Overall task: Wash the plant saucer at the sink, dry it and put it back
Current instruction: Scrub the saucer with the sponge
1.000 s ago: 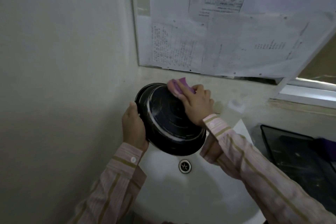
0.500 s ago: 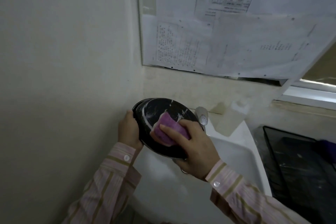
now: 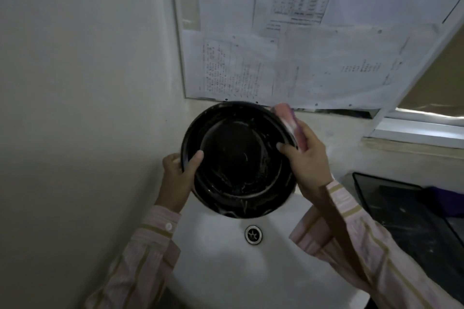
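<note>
A round black plant saucer (image 3: 238,158) is held tilted over the white sink (image 3: 226,266), its hollow inner side facing me, streaked with suds. My left hand (image 3: 179,173) grips its left rim, thumb inside the dish. My right hand (image 3: 305,158) holds a pink sponge (image 3: 291,124) against the saucer's upper right rim, with the thumb on the inner side. The tap is hidden behind the saucer.
The sink's drain (image 3: 253,234) lies right below the saucer. A plain wall stands close on the left. Printed papers (image 3: 288,57) hang behind the sink. A black tray (image 3: 401,216) sits on the counter at the right, under a window sill (image 3: 416,130).
The saucer has been turned over: its underside faced me before, now its inner side does. The sponge went from the underside's middle to the upper right rim.
</note>
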